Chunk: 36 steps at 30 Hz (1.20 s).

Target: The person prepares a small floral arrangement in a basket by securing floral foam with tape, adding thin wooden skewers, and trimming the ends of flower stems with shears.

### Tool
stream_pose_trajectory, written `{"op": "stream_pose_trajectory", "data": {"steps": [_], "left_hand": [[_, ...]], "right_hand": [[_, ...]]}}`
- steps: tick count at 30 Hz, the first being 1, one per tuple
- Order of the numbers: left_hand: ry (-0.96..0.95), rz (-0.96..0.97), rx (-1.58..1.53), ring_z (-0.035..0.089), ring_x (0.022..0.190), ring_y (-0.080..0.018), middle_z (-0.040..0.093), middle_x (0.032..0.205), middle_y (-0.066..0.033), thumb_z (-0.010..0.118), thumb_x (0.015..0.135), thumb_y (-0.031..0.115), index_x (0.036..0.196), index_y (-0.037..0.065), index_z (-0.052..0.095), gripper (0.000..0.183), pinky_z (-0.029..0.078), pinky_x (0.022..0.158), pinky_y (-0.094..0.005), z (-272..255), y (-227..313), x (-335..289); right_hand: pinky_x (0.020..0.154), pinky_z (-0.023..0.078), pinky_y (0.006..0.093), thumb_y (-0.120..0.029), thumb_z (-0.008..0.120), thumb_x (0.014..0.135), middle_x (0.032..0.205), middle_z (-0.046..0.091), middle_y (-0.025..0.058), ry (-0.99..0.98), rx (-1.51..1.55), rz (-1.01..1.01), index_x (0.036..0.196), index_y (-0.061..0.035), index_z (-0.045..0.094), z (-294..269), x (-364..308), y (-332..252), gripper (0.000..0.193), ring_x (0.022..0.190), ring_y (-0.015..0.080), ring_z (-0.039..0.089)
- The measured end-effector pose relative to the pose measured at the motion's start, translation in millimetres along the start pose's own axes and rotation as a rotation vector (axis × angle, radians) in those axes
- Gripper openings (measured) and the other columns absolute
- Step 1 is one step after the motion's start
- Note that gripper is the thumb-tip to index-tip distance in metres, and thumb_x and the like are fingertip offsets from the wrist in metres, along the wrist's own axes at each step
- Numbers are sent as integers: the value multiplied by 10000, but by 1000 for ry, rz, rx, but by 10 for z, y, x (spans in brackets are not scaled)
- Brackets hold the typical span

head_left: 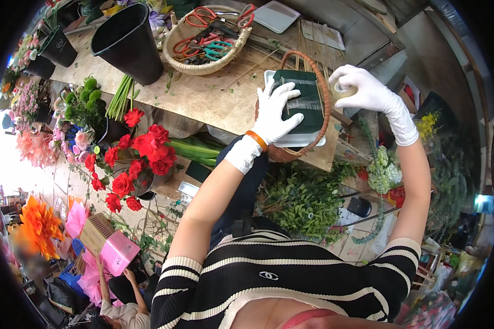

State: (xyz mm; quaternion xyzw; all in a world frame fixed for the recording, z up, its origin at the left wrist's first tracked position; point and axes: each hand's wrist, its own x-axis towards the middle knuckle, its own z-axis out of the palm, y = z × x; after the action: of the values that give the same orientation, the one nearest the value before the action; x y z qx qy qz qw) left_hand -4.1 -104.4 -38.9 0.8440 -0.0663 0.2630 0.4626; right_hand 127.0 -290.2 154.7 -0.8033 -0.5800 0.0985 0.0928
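A dark green block of floral foam (305,88) sits in a white tray (307,140) set in a wicker basket, whose brown handle (325,93) arches over it. Strips of clear tape (308,103) cross the foam. My left hand (277,109), in a white glove with an orange band at the wrist, lies on the foam with fingers spread. Just right of the handle, my gloved right hand (365,90) is closed around a roll of clear tape (342,89). Whether a strip runs from the roll to the foam I cannot make out.
On the wooden table (203,104) stand a black bucket (129,44) and a woven basket (195,67) of scissors and pliers. Red roses (148,151) are at the left, leafy greenery (307,197) below the table. Another person's hands (129,275) hold a pink box (119,252) at lower left.
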Motion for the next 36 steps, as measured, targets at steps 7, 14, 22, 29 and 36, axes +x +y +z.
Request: {"op": "stream_pose_trajectory", "data": {"steps": [7, 14, 22, 29, 36], "left_hand": [[26, -8, -39, 245, 1382, -389, 469, 1388, -67, 696, 733, 319, 1237, 189, 563, 537, 23, 1092, -674, 55, -41, -43], [14, -19, -48, 248, 1374, -405, 478, 1378, -59, 695, 735, 311, 1226, 193, 565, 521, 13, 1085, -684, 37, -47, -69], [-1, -11, -47, 233, 1390, -382, 481, 1385, -37, 699, 739, 300, 1228, 203, 564, 517, -15, 1086, -680, 0, -36, -56], [-11, 12, -51, 223, 1398, -372, 479, 1388, -48, 694, 740, 299, 1237, 202, 560, 523, -25, 1089, -666, 25, -30, -61], [-44, 13, -35, 197, 1416, -364, 465, 1399, -67, 678, 767, 301, 1252, 178, 556, 516, -34, 1099, -643, -4, 11, -31]], "right_hand": [[792, 460, 382, -206, 819, 621, 1106, 593, 85, 208, -244, -29, 690, -22, 491, -227, -109, -141, 383, 930, 293, 524], [751, 489, 375, -272, 825, 641, 1081, 604, 75, 415, -411, -96, 706, -32, 541, -193, -265, -31, 376, 903, 270, 547], [823, 473, 371, -267, 820, 665, 1075, 603, 89, 538, -262, 62, 722, 0, 548, -2, -441, 330, 385, 968, 281, 558], [863, 450, 334, -252, 810, 705, 1054, 604, 76, 627, -85, 229, 702, -7, 529, 291, -586, 613, 373, 992, 252, 556], [839, 459, 327, -205, 833, 683, 995, 631, 96, 807, 166, 345, 698, -11, 527, 1127, -841, 879, 363, 943, 242, 583]]}}
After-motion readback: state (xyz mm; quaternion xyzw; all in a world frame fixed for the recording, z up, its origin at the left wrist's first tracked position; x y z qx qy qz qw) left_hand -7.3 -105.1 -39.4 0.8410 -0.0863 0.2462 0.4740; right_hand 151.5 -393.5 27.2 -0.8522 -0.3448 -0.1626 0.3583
